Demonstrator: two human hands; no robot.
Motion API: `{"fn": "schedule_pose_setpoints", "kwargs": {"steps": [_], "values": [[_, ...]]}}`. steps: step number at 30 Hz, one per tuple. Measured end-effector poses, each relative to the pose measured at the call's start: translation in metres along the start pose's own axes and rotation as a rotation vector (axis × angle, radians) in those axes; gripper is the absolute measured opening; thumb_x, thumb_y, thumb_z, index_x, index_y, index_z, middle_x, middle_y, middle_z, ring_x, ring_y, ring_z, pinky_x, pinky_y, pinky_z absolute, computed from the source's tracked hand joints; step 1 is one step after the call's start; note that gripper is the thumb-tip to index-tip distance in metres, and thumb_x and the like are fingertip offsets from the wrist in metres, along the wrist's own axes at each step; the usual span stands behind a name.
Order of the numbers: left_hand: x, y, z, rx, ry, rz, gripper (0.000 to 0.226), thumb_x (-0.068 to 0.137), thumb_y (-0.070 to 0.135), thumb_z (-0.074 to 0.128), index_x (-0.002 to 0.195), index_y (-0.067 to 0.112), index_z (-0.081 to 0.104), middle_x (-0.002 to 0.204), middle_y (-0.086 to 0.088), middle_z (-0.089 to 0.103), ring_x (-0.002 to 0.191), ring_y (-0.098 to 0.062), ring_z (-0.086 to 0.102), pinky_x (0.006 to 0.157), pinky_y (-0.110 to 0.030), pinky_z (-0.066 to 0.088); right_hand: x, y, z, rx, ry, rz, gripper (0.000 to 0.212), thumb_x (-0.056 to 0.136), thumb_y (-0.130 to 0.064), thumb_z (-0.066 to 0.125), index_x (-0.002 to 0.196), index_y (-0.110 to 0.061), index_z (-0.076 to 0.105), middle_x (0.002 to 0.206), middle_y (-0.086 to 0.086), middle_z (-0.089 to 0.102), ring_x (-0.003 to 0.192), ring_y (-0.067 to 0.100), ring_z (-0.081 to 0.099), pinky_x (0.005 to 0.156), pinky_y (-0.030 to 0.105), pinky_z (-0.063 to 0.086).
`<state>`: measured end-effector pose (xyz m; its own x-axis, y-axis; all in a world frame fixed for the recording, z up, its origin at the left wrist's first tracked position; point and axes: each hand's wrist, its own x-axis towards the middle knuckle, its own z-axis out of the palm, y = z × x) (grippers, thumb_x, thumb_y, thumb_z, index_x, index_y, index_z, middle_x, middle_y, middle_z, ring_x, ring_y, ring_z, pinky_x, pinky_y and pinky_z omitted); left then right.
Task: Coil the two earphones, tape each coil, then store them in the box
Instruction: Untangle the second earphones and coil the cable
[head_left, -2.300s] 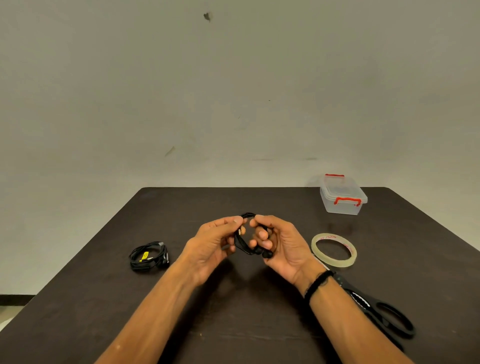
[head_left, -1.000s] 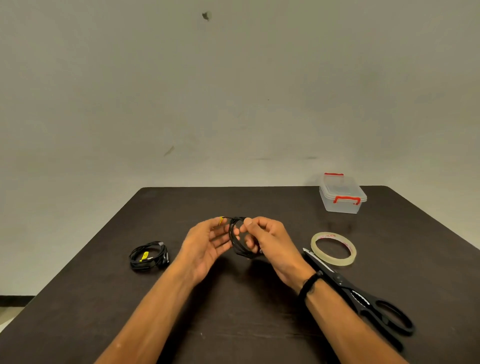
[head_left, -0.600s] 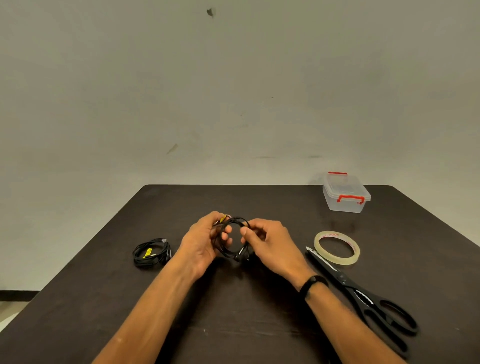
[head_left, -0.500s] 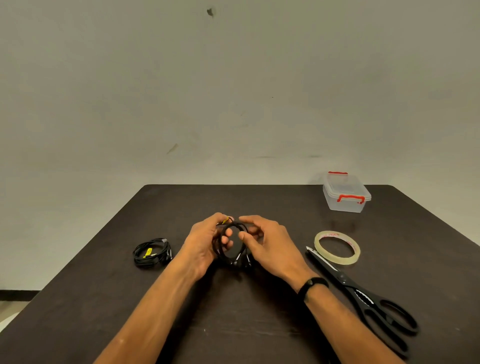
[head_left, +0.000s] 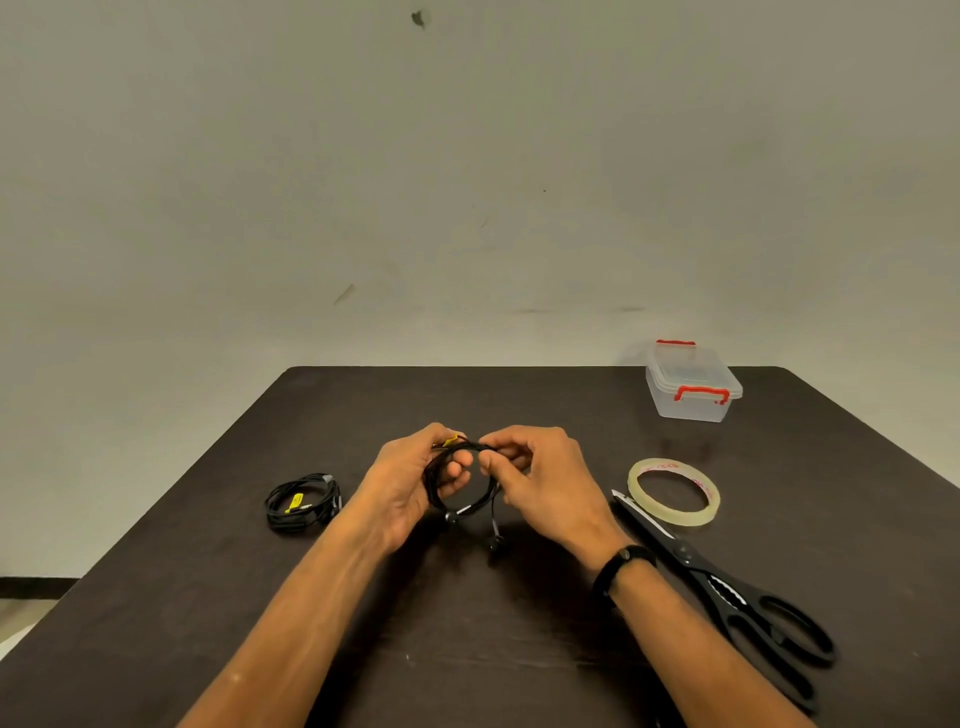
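Observation:
Above the middle of the dark table (head_left: 467, 649) my left hand (head_left: 405, 488) grips a black earphone coil (head_left: 462, 512), its fingers through the loop. My right hand (head_left: 540, 478) pinches the coil's top right side. A yellow tag shows at the coil's top, and two earbuds hang below it. A second black earphone coil (head_left: 304, 503) with a yellow tag lies on the table to the left. The tape roll (head_left: 674, 492) lies flat to the right. The clear box (head_left: 693, 381) with red latches stands shut at the far right corner.
Black scissors (head_left: 727, 597) lie on the table to the right of my right forearm, blades pointing toward the tape roll. The table's far edge meets a plain wall. The left table edge runs diagonally near the second coil.
The coil has turned in my hands to face me as an open loop. My right fingers moved to its top right, and two earbuds now hang free below it.

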<state>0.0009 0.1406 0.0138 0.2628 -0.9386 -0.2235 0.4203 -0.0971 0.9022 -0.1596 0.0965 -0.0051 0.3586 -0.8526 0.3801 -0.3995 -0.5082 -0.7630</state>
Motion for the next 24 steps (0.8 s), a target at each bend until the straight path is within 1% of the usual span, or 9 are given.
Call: {"fn": "schedule_pose_setpoints", "kwargs": {"steps": [2, 5, 7, 8, 11, 15, 19, 22, 24], "values": [[0.001, -0.001, -0.001, -0.004, 0.003, 0.032, 0.013, 0.096, 0.007, 0.062, 0.093, 0.0, 0.073, 0.07, -0.012, 0.07, 0.05, -0.011, 0.061, 0.07, -0.03, 0.063, 0.001, 0.002, -0.001, 0.062, -0.016, 0.037, 0.013, 0.097, -0.021, 0.073, 0.107, -0.021, 0.08, 0.081, -0.009, 0.078, 0.078, -0.001, 0.072, 0.069, 0.013, 0.053], [0.003, -0.001, -0.001, 0.019, 0.001, 0.082, 0.014, 0.099, 0.008, 0.062, 0.097, -0.001, 0.073, 0.071, -0.012, 0.072, 0.051, -0.011, 0.063, 0.071, -0.03, 0.063, 0.001, 0.002, -0.002, 0.161, -0.056, 0.09, 0.011, 0.098, -0.019, 0.072, 0.106, -0.018, 0.079, 0.084, -0.003, 0.08, 0.081, 0.002, 0.074, 0.075, 0.02, 0.057], [0.003, -0.001, -0.002, 0.028, -0.022, 0.108, 0.016, 0.102, 0.01, 0.06, 0.1, 0.0, 0.072, 0.07, -0.011, 0.07, 0.051, -0.011, 0.059, 0.069, -0.029, 0.061, 0.0, -0.002, -0.004, 0.366, -0.053, 0.176, 0.012, 0.099, -0.012, 0.07, 0.108, -0.01, 0.077, 0.086, 0.005, 0.08, 0.08, 0.011, 0.076, 0.079, 0.03, 0.061], [0.003, 0.0, -0.003, 0.027, -0.033, 0.118, 0.017, 0.104, 0.01, 0.058, 0.101, 0.0, 0.071, 0.07, -0.01, 0.069, 0.051, -0.011, 0.058, 0.066, -0.027, 0.058, -0.001, -0.004, -0.005, 0.492, -0.054, 0.224, 0.013, 0.099, -0.008, 0.07, 0.11, -0.006, 0.075, 0.087, 0.01, 0.079, 0.077, 0.016, 0.077, 0.078, 0.034, 0.063], [0.003, 0.0, -0.004, 0.017, -0.039, 0.127, 0.018, 0.106, 0.011, 0.055, 0.101, 0.001, 0.07, 0.07, -0.01, 0.067, 0.053, -0.012, 0.058, 0.058, -0.023, 0.058, -0.001, -0.008, -0.009, 0.734, -0.075, 0.308, 0.017, 0.099, -0.004, 0.068, 0.115, 0.001, 0.072, 0.089, 0.015, 0.076, 0.074, 0.022, 0.077, 0.073, 0.036, 0.066], [0.005, -0.003, -0.006, 0.08, -0.034, 0.147, 0.02, 0.105, 0.013, 0.057, 0.099, 0.0, 0.071, 0.073, -0.01, 0.069, 0.056, -0.012, 0.061, 0.059, -0.023, 0.06, -0.002, -0.009, -0.012, 0.846, -0.128, 0.347, 0.021, 0.098, -0.003, 0.068, 0.117, 0.004, 0.071, 0.09, 0.016, 0.076, 0.074, 0.02, 0.074, 0.073, 0.035, 0.065], [0.008, -0.001, -0.014, 0.101, -0.133, 0.19, 0.02, 0.098, 0.013, 0.066, 0.109, -0.002, 0.073, 0.082, -0.011, 0.073, 0.063, -0.011, 0.067, 0.07, -0.026, 0.062, 0.001, -0.008, -0.017, 0.994, -0.178, 0.395, 0.024, 0.097, -0.001, 0.066, 0.12, 0.005, 0.07, 0.089, 0.016, 0.075, 0.072, 0.018, 0.072, 0.076, 0.033, 0.062], [0.01, -0.002, -0.018, 0.191, -0.161, 0.253, 0.03, 0.085, 0.021, 0.074, 0.109, 0.004, 0.077, 0.09, -0.012, 0.077, 0.076, -0.013, 0.071, 0.081, -0.03, 0.061, 0.002, -0.007, -0.018, 1.098, -0.175, 0.43, 0.024, 0.097, 0.001, 0.064, 0.119, 0.008, 0.07, 0.088, 0.017, 0.073, 0.07, 0.018, 0.072, 0.069, 0.029, 0.063], [0.011, -0.005, -0.017, 0.303, -0.156, 0.288, 0.021, 0.091, 0.018, 0.072, 0.109, 0.009, 0.078, 0.094, -0.009, 0.08, 0.083, -0.012, 0.073, 0.084, -0.031, 0.059, 0.002, -0.006, -0.017, 1.154, -0.161, 0.454, 0.024, 0.097, 0.004, 0.063, 0.12, 0.01, 0.069, 0.088, 0.019, 0.073, 0.07, 0.019, 0.071, 0.067, 0.028, 0.063]]}}
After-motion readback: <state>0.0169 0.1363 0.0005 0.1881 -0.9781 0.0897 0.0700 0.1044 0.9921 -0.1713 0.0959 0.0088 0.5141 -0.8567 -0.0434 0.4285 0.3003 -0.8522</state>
